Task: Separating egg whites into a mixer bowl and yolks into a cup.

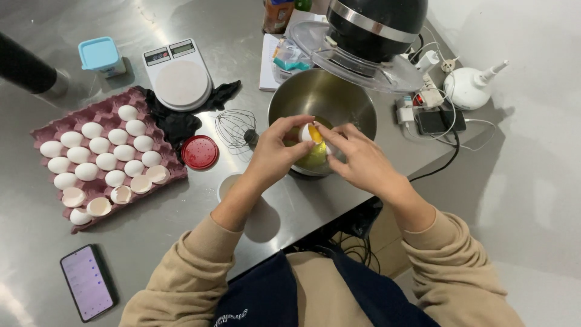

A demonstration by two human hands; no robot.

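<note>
Stainless steel counter (pixel 151 242) beside white wall; left hand (pixel 275 154) and right hand (pixel 357 158) fingers grip cracked egg (pixel 313 134), yolk exposed, over mixing bowl (pixel 339 97).

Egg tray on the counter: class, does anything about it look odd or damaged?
Yes. The egg tray holds whole white eggs, but its near corner cups hold empty broken shells put back among them. Black cloth lies crumpled against its far edge, partly under the kitchen scale.
</note>
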